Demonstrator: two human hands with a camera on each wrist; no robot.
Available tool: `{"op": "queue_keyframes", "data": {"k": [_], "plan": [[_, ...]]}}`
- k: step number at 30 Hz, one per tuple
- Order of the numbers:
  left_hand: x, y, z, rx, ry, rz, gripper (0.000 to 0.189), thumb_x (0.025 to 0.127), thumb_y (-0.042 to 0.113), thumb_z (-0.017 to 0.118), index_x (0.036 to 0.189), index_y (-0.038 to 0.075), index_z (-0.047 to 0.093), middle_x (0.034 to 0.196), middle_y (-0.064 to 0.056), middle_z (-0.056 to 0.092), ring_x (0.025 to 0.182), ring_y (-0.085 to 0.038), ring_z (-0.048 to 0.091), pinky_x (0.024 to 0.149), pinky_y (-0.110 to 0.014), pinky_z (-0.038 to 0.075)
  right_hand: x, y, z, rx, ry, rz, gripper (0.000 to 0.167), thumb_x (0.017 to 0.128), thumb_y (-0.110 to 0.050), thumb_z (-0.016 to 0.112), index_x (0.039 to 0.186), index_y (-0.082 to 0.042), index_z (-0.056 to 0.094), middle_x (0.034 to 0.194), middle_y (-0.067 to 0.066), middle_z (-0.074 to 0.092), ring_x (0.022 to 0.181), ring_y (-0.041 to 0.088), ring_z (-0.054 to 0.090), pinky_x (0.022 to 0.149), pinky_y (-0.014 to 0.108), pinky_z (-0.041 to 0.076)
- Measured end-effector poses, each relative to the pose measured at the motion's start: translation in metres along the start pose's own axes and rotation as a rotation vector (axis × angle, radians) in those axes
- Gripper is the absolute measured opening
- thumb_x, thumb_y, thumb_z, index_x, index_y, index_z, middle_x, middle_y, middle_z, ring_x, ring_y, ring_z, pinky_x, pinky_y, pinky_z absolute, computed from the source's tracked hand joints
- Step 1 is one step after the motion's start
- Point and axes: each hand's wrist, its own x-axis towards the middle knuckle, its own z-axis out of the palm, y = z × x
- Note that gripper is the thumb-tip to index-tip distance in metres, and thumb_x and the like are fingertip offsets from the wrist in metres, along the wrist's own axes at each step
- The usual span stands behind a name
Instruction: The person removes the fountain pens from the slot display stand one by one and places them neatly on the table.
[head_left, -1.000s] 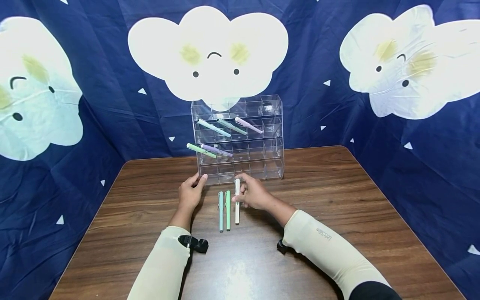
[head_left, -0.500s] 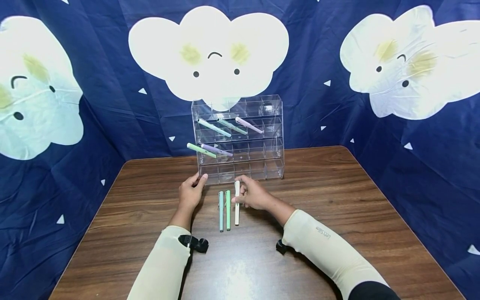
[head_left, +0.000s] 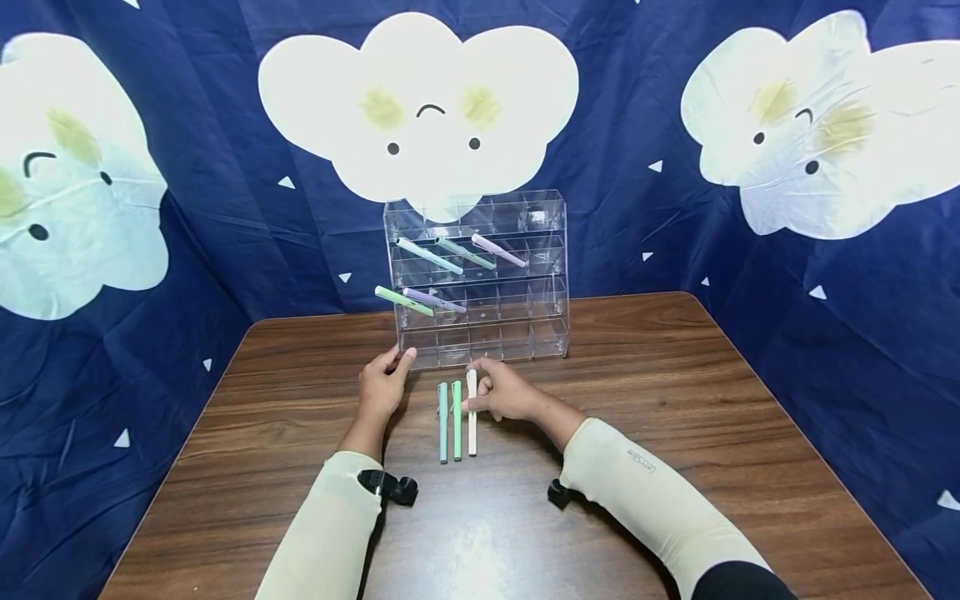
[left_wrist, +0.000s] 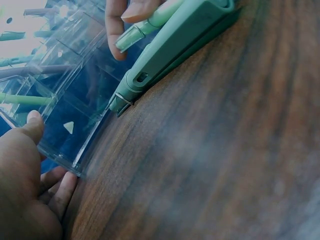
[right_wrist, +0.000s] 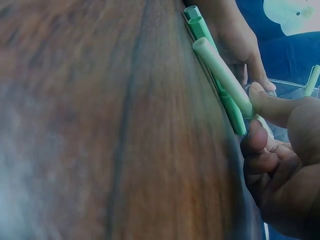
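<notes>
In the head view my right hand [head_left: 512, 393] pinches a white pen [head_left: 472, 429] between thumb and fingers, its clip end pointing at the rack. The right wrist view shows the thumb pressed on that pen [right_wrist: 222, 75]. Just left of it, a green pen [head_left: 457, 425] and a light blue pen [head_left: 443, 427] lie side by side on the table. My left hand [head_left: 381, 390] grips the lower left corner of a clear tiered rack [head_left: 547, 333]. In the left wrist view, the thumb and fingers are around that corner [left_wrist: 75, 167].
Leaning in the rack's second tier are a pale blue pen [head_left: 429, 256], a teal pen [head_left: 465, 252] and a pink pen [head_left: 498, 250]. A light green pen [head_left: 403, 301] and a purple pen [head_left: 435, 301] sit one tier lower. Blue cloth [head_left: 622, 250] hangs behind the wooden table [head_left: 675, 433].
My right hand has drawn the white pen slightly toward me and left, closer to the green pen. The left hand stays at the rack's corner.
</notes>
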Motion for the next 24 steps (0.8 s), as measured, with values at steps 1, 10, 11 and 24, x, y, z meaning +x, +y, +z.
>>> {"op": "queue_keyframes", "data": {"k": [1,10,11,24], "plan": [[-0.0002,-0.0001,0.0000,-0.001,0.002,0.001,0.055,0.106,0.047,0.072,0.151,0.016,0.068,0.124,-0.023,0.079,0.127,-0.040,0.071,0.115,-0.054,0.052,0.0004,0.0005,0.0002,0.005,-0.003,0.004,0.078,0.094,-0.009,0.086,0.157,0.008,0.042,0.071,-0.003,0.057,0.045,0.009,0.047,0.047,0.023,0.042],[-0.0007,-0.0001,0.0008,-0.013,0.007,-0.002,0.054,0.106,0.046,0.073,0.150,0.015,0.068,0.125,-0.024,0.079,0.126,-0.040,0.072,0.115,-0.054,0.052,0.0047,0.0090,0.0015,0.022,-0.013,0.024,0.077,0.094,-0.008,0.086,0.156,0.010,0.043,0.069,-0.004,0.058,0.046,0.010,0.049,0.049,0.024,0.043],[-0.0006,-0.0001,0.0009,-0.014,0.008,-0.002,0.054,0.105,0.046,0.073,0.150,0.015,0.068,0.125,-0.024,0.079,0.125,-0.040,0.072,0.114,-0.054,0.052,0.0048,0.0091,0.0016,0.022,-0.015,0.026,0.078,0.094,-0.008,0.086,0.156,0.010,0.043,0.070,-0.003,0.059,0.046,0.011,0.049,0.050,0.024,0.043],[-0.0006,0.0010,0.0003,-0.013,-0.004,-0.013,0.055,0.106,0.048,0.072,0.151,0.017,0.067,0.124,-0.023,0.079,0.126,-0.039,0.071,0.114,-0.054,0.052,0.0064,0.0090,0.0025,0.011,-0.013,0.061,0.078,0.093,-0.009,0.087,0.155,0.010,0.045,0.071,-0.003,0.060,0.047,0.010,0.049,0.051,0.024,0.045]]}}
